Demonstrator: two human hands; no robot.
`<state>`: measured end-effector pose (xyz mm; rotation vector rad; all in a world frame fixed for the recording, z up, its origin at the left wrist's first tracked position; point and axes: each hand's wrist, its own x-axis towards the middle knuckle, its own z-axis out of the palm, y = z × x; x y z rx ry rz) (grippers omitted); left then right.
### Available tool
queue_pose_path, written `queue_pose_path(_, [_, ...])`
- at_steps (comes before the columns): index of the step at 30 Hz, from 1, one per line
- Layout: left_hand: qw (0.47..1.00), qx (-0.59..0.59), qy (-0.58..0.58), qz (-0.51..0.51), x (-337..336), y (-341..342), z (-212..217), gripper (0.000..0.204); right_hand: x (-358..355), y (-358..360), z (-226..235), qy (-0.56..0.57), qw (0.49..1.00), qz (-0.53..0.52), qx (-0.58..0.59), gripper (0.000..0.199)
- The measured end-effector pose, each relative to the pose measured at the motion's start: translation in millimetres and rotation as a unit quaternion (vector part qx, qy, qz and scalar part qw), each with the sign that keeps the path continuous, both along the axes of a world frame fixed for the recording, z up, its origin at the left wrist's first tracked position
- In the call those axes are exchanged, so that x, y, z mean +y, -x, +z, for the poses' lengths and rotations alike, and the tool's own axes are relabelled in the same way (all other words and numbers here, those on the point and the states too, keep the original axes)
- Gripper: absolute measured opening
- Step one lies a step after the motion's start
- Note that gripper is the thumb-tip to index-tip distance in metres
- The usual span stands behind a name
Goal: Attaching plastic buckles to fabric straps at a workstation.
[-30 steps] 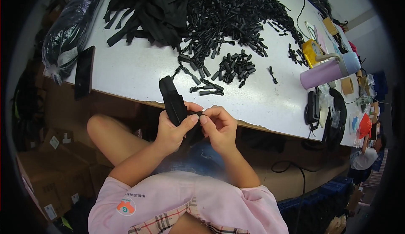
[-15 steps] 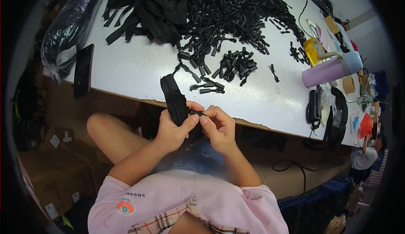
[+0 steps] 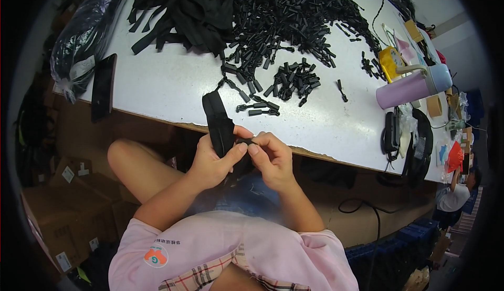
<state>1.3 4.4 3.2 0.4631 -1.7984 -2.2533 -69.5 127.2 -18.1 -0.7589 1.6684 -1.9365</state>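
In front of my body, just off the table's near edge, I hold a black zipper strip (image 3: 216, 113). My left hand (image 3: 209, 164) is closed round it, and its upper part sticks up above the fingers and folds over. Thumb and fingertips of my right hand (image 3: 274, 164) pinch a small dark end against my left fingertips. Whether a zipper slider sits in that pinch is hidden. Beyond my hands lies a small heap of black zipper pulls (image 3: 294, 81), with a few loose pulls (image 3: 258, 107) nearer to me.
A large pile of black pulls (image 3: 294, 18) and a heap of black strips (image 3: 194, 20) cover the table's far part. At left are a plastic-wrapped bundle (image 3: 92, 33) and a dark flat phone-like slab (image 3: 104, 89). A purple bottle (image 3: 401, 89) lies at right; a person (image 3: 454, 199) is beyond.
The zipper strip's upper end has tipped slightly to the right. Both hands keep the same pinch in nearly the same place.
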Motion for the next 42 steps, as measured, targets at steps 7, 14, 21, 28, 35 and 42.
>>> queue_pose_path(7, [0.998,0.026,0.019,-0.056,-7,-3,-3,0.018,2,-2,2,0.031,0.987,0.045,-0.15,0.009])
queue_pose_path(14, [0.997,-0.004,-0.054,-0.046,-8,-3,3,0.014,-2,4,5,0.021,0.96,-0.059,0.272,0.007])
queue_pose_path(21, [0.994,0.073,0.079,0.008,2,-4,1,0.011,1,8,18,-0.023,0.986,-0.052,0.155,0.009])
queue_pose_path(28, [0.996,0.03,-0.08,-0.005,-8,-3,8,0.015,3,4,15,-0.115,0.968,0.201,0.099,0.013])
queue_pose_path(35, [0.996,-0.02,0.024,-0.083,-8,-3,-9,0.019,-12,4,37,-0.06,0.916,-0.074,0.391,0.03])
queue_pose_path(42, [0.984,-0.036,-0.084,-0.155,-13,-4,4,0.019,-5,1,24,-0.024,0.949,-0.056,0.309,0.021])
